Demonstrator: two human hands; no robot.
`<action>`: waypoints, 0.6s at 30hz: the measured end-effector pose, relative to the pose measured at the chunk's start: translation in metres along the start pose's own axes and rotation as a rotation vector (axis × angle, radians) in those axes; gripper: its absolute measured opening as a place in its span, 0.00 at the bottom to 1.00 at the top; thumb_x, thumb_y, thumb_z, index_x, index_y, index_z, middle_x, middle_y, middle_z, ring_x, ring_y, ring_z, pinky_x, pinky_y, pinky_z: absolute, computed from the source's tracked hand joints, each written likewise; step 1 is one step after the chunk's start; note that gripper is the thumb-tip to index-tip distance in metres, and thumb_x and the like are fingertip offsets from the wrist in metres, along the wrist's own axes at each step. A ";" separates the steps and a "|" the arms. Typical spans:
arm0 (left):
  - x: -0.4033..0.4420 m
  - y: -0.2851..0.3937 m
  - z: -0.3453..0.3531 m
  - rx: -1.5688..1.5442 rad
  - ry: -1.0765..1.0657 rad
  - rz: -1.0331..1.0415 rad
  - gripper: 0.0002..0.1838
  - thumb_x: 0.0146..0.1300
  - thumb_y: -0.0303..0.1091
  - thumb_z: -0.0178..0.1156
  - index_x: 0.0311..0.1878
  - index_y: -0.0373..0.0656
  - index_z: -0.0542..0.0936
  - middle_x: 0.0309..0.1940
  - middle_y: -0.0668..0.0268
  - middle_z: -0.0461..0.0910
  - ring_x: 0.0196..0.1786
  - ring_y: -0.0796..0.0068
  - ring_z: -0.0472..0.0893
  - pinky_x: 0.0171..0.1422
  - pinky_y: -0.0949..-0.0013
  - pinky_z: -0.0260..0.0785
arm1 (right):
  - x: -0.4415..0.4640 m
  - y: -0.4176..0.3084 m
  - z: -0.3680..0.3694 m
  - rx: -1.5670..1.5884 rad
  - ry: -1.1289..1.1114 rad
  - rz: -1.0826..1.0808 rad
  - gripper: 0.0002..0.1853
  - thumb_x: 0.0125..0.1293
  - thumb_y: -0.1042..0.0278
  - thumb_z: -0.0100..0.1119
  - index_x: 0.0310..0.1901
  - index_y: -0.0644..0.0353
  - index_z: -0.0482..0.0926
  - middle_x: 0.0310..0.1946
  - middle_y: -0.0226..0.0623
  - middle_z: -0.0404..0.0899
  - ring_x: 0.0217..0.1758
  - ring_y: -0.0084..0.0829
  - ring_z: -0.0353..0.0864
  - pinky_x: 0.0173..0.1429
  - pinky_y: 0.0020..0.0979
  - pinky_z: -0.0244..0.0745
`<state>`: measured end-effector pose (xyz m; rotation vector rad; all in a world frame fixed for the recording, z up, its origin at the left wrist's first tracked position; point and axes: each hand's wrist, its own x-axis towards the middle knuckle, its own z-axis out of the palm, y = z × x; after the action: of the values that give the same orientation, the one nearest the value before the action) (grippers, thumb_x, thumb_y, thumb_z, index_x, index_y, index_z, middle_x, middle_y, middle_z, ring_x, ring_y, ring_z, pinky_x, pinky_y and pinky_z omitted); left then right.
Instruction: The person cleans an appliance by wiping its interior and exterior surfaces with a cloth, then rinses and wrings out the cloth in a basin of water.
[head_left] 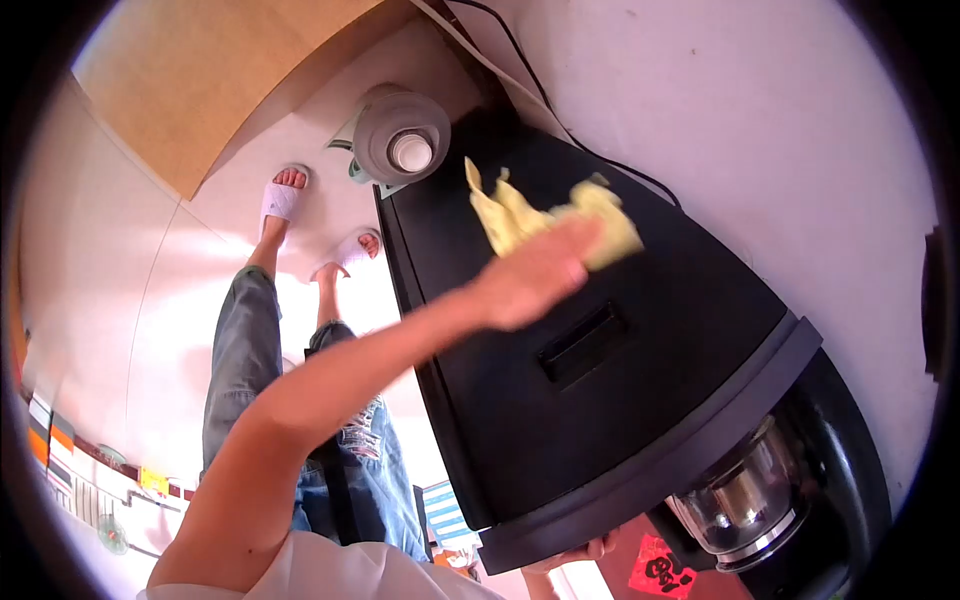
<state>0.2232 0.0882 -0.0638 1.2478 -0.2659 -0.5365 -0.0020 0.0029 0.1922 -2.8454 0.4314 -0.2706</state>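
Toward one o'clock on the black cabinet (470,400), my left hand (540,275) grasped a yellow cloth (505,218), palm down, seemingly for pressure, while at five o'clock my right hand (592,549) sat beneath the edge, perhaps bracing, its grip too hidden to tell.

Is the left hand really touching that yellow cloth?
Touching: the head view shows the left hand on the yellow cloth, its fingers lying over it.
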 end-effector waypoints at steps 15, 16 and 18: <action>-0.093 0.038 0.002 0.137 -0.059 -0.138 0.36 0.69 0.55 0.33 0.71 0.39 0.46 0.72 0.52 0.44 0.74 0.58 0.44 0.75 0.57 0.38 | -0.005 0.003 0.001 0.038 0.047 0.098 0.24 0.61 0.35 0.43 0.48 0.44 0.63 0.54 0.40 0.56 0.66 0.40 0.52 0.69 0.49 0.49; -0.100 0.025 -0.001 0.181 -0.033 -0.229 0.35 0.69 0.52 0.35 0.69 0.33 0.50 0.70 0.47 0.47 0.74 0.56 0.46 0.75 0.56 0.37 | -0.004 0.002 0.001 0.024 0.038 0.093 0.25 0.61 0.34 0.43 0.48 0.44 0.63 0.54 0.40 0.56 0.66 0.40 0.52 0.69 0.49 0.49; -0.126 0.023 -0.004 0.215 -0.034 -0.276 0.34 0.68 0.50 0.39 0.65 0.29 0.56 0.68 0.44 0.50 0.72 0.54 0.49 0.74 0.55 0.40 | -0.005 0.002 -0.003 0.002 0.011 0.083 0.25 0.61 0.34 0.42 0.48 0.44 0.63 0.55 0.40 0.55 0.66 0.40 0.52 0.69 0.48 0.49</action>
<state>0.1234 0.1625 -0.0315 1.4962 -0.1832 -0.7826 -0.0077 0.0015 0.1937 -2.8164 0.5499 -0.2712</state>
